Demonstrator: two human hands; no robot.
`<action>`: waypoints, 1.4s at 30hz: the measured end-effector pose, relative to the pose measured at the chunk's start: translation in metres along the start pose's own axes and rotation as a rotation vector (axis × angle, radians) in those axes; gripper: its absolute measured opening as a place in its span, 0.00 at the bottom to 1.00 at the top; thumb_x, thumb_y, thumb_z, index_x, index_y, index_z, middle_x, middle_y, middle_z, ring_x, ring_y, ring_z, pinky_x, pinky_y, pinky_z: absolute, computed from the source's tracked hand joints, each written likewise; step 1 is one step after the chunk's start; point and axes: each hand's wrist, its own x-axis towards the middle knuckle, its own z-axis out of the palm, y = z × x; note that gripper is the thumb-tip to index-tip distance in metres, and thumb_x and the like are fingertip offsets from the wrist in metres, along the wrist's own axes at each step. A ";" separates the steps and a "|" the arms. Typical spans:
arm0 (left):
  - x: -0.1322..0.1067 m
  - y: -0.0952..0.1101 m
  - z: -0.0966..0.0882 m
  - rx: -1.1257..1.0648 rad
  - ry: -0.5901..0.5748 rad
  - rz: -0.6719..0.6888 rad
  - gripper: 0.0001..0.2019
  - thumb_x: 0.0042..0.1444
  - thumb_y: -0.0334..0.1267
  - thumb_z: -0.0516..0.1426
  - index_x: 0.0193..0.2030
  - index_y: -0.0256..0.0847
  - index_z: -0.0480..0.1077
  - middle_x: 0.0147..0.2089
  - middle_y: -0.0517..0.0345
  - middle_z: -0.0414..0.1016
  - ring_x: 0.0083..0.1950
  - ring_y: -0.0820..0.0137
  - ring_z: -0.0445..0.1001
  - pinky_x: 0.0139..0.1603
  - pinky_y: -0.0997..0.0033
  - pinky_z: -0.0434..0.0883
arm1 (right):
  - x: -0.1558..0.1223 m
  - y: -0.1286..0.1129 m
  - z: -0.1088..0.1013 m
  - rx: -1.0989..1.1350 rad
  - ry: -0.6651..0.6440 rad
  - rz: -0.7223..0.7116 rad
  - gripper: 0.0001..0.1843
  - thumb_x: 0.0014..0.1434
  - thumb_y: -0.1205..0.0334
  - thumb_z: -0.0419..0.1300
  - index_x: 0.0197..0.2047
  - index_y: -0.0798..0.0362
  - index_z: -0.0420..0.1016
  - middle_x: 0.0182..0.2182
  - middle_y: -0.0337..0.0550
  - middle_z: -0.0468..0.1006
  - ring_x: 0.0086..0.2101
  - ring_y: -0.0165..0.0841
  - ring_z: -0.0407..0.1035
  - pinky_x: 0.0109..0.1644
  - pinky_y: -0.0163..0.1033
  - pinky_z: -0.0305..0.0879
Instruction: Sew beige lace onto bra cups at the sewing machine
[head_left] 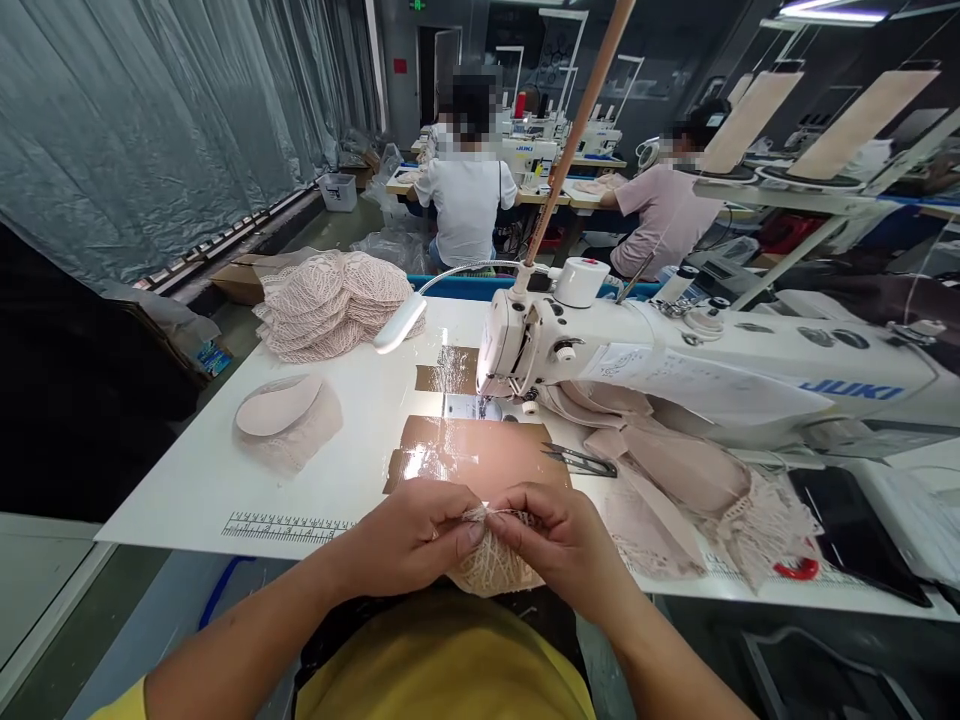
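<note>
Both my hands meet at the near edge of the white table point(352, 420). My left hand point(409, 535) and my right hand point(559, 540) pinch the top edge of a beige lace piece point(491, 565), which hangs down between them toward my lap. All fingers are curled tight on the lace. Just beyond my hands lies a shiny brown taped patch point(472, 450) in front of the white JUKI sewing machine point(675, 365). Black thread snips point(581, 460) rest to the right of that patch.
A stack of lace cups point(330, 300) sits at the table's far left, with a single cup point(289, 415) nearer. More beige pieces point(675, 480) pile up right of the needle. A black phone point(851, 530) lies far right. Two people sit at machines behind.
</note>
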 end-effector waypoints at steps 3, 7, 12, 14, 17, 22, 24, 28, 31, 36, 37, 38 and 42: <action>0.002 -0.014 -0.012 -0.061 -0.091 -0.087 0.06 0.60 0.35 0.52 0.35 0.37 0.67 0.30 0.60 0.66 0.31 0.74 0.63 0.33 0.75 0.63 | 0.006 0.002 -0.004 0.107 -0.016 0.067 0.13 0.58 0.54 0.60 0.28 0.55 0.73 0.22 0.35 0.69 0.24 0.26 0.59 0.27 0.31 0.55; 0.004 -0.025 -0.032 -0.174 -0.094 -0.112 0.11 0.54 0.35 0.58 0.44 0.38 0.68 0.47 0.51 0.70 0.48 0.66 0.69 0.48 0.68 0.69 | 0.013 0.007 -0.008 0.199 -0.035 0.098 0.14 0.57 0.53 0.61 0.28 0.55 0.72 0.22 0.35 0.68 0.24 0.26 0.58 0.27 0.31 0.54; 0.021 -0.022 -0.031 -0.354 -0.112 -0.091 0.17 0.53 0.40 0.62 0.49 0.38 0.68 0.49 0.49 0.69 0.49 0.64 0.68 0.50 0.65 0.68 | 0.022 0.007 -0.007 0.146 -0.043 0.031 0.12 0.58 0.55 0.61 0.29 0.54 0.74 0.24 0.37 0.71 0.26 0.27 0.62 0.30 0.32 0.56; 0.028 -0.024 -0.026 -0.456 -0.126 -0.140 0.12 0.57 0.41 0.59 0.44 0.36 0.69 0.39 0.54 0.69 0.39 0.70 0.68 0.40 0.72 0.68 | 0.027 0.007 -0.008 0.132 -0.034 0.013 0.12 0.58 0.56 0.60 0.29 0.54 0.75 0.24 0.37 0.72 0.26 0.28 0.63 0.30 0.32 0.57; 0.035 -0.032 -0.020 -0.587 -0.131 -0.208 0.12 0.59 0.43 0.57 0.39 0.34 0.70 0.28 0.61 0.63 0.29 0.77 0.60 0.29 0.77 0.61 | 0.033 0.008 -0.011 0.101 0.000 0.004 0.11 0.58 0.57 0.61 0.28 0.54 0.75 0.22 0.36 0.72 0.24 0.27 0.62 0.28 0.31 0.56; 0.038 -0.039 -0.019 -0.547 -0.062 -0.192 0.14 0.59 0.45 0.57 0.35 0.33 0.70 0.27 0.62 0.60 0.27 0.77 0.57 0.28 0.77 0.57 | 0.042 0.016 -0.014 0.099 0.025 0.043 0.12 0.56 0.56 0.63 0.27 0.54 0.76 0.22 0.37 0.73 0.24 0.26 0.63 0.28 0.31 0.57; 0.040 -0.039 -0.019 -0.539 -0.023 -0.186 0.14 0.60 0.44 0.56 0.32 0.34 0.69 0.26 0.63 0.59 0.27 0.77 0.57 0.27 0.77 0.57 | 0.045 0.019 -0.016 0.129 0.005 0.086 0.11 0.56 0.55 0.63 0.29 0.54 0.77 0.24 0.38 0.75 0.26 0.28 0.64 0.30 0.32 0.59; 0.041 -0.040 -0.020 -0.518 0.037 -0.203 0.13 0.61 0.43 0.56 0.31 0.34 0.68 0.26 0.63 0.59 0.26 0.78 0.57 0.27 0.78 0.57 | 0.050 0.025 -0.017 0.223 -0.058 0.179 0.13 0.55 0.52 0.63 0.34 0.54 0.77 0.28 0.40 0.76 0.28 0.29 0.65 0.31 0.33 0.60; 0.042 -0.041 -0.021 -0.517 0.046 -0.230 0.13 0.61 0.42 0.56 0.32 0.33 0.69 0.26 0.62 0.60 0.27 0.78 0.58 0.28 0.78 0.58 | 0.053 0.030 -0.017 0.236 -0.047 0.213 0.15 0.54 0.50 0.62 0.29 0.54 0.74 0.23 0.37 0.70 0.24 0.27 0.60 0.28 0.32 0.56; 0.043 -0.040 -0.022 -0.573 0.032 -0.260 0.12 0.59 0.42 0.58 0.33 0.33 0.70 0.26 0.62 0.61 0.27 0.78 0.59 0.28 0.78 0.58 | 0.055 0.035 -0.017 0.195 -0.008 0.190 0.14 0.54 0.51 0.61 0.27 0.54 0.72 0.23 0.36 0.68 0.25 0.27 0.58 0.28 0.33 0.55; 0.044 -0.040 -0.020 -0.591 0.039 -0.259 0.12 0.59 0.41 0.58 0.32 0.33 0.70 0.26 0.62 0.61 0.27 0.78 0.59 0.27 0.78 0.58 | 0.056 0.035 -0.018 0.190 -0.011 0.188 0.14 0.54 0.52 0.61 0.27 0.54 0.72 0.23 0.36 0.69 0.25 0.27 0.59 0.28 0.33 0.55; 0.045 -0.041 -0.019 -0.611 0.050 -0.259 0.12 0.59 0.41 0.58 0.31 0.33 0.70 0.26 0.62 0.61 0.27 0.78 0.58 0.27 0.78 0.58 | 0.057 0.035 -0.017 0.188 -0.016 0.187 0.14 0.54 0.52 0.61 0.27 0.54 0.73 0.23 0.36 0.69 0.25 0.27 0.59 0.28 0.33 0.55; 0.048 -0.046 -0.010 -0.739 0.132 -0.318 0.13 0.56 0.43 0.60 0.29 0.33 0.69 0.25 0.61 0.64 0.26 0.78 0.62 0.27 0.79 0.61 | 0.060 0.035 -0.016 0.236 -0.036 0.200 0.14 0.55 0.51 0.61 0.28 0.55 0.73 0.23 0.36 0.68 0.25 0.27 0.59 0.28 0.32 0.57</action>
